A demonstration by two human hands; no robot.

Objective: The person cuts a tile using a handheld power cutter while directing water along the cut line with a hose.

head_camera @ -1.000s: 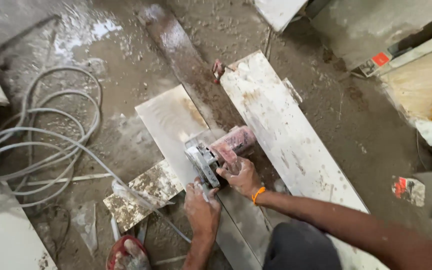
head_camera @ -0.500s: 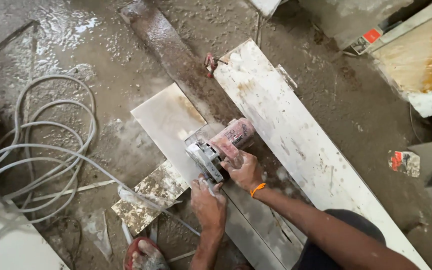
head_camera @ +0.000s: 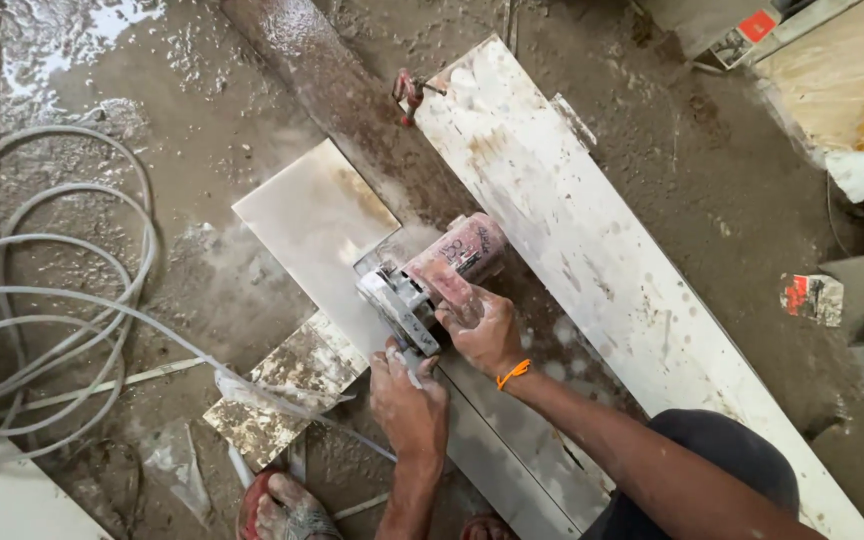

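Observation:
A dusty pink handheld tile cutter rests on a pale rectangular tile lying on the wet floor. My right hand, with an orange band at the wrist, grips the cutter's body from behind. My left hand presses at the rear of the cutter's metal base plate, on the tile. A long white board runs diagonally to the right of the cutter. My foot in a red sandal is at the bottom edge.
Coiled grey hose and cable lie at the left. A dirty tile offcut sits near my left hand. A small red clamp is at the board's far end. Yellowish slabs stand at top right. A red scrap lies right.
The camera has moved closer and shifted. Both hands stay on the cutter, which holds about the same spot on the tile.

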